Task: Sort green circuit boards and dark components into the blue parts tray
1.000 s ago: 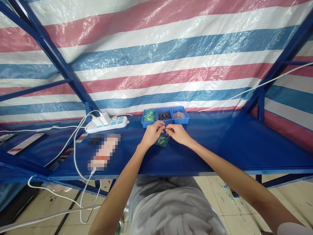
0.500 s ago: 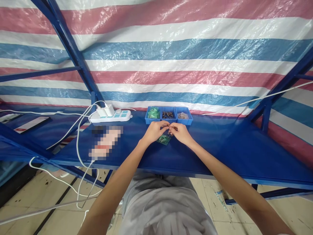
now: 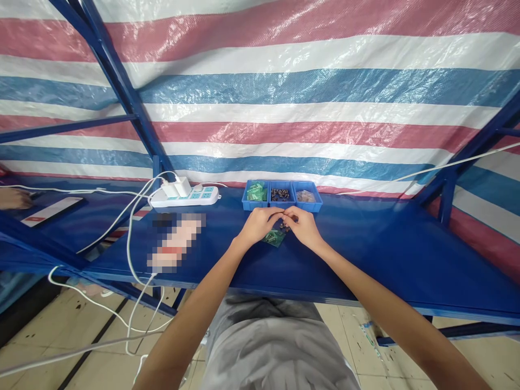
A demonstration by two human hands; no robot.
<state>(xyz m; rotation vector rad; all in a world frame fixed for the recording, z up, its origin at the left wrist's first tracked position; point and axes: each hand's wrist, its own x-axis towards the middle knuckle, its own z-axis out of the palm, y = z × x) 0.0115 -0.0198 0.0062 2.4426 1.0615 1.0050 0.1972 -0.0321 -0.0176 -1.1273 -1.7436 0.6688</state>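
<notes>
My left hand point(image 3: 260, 223) and my right hand point(image 3: 304, 223) meet at the fingertips over the blue table. Both are closed in a pinch, and what lies between the fingers is too small and hidden to name. Under them rests a small green plastic bag point(image 3: 274, 238) that seems to hold thin pieces. A few small dark and brassy parts point(image 3: 283, 227) show between my hands, beside the bag. Just beyond stand three joined blue bins: the left bin point(image 3: 244, 205) has green bags, the middle bin point(image 3: 281, 205) small dark and brassy parts, the right bin point(image 3: 309, 207) pale clear pieces.
A white power strip point(image 3: 184, 198) with plugged-in chargers sits back left, its white cables running over the table edge. Nearer is a pixelated object point(image 3: 176, 244). At far left another person's hand point(image 3: 15, 199) is close to a phone-like slab point(image 3: 52, 211). Blue frame posts point(image 3: 140, 130) border the table.
Another person's hand has come into view at the far left. My hands stay together at the fingertips, with the right fingers slightly shifted. The whole view has moved a little.
</notes>
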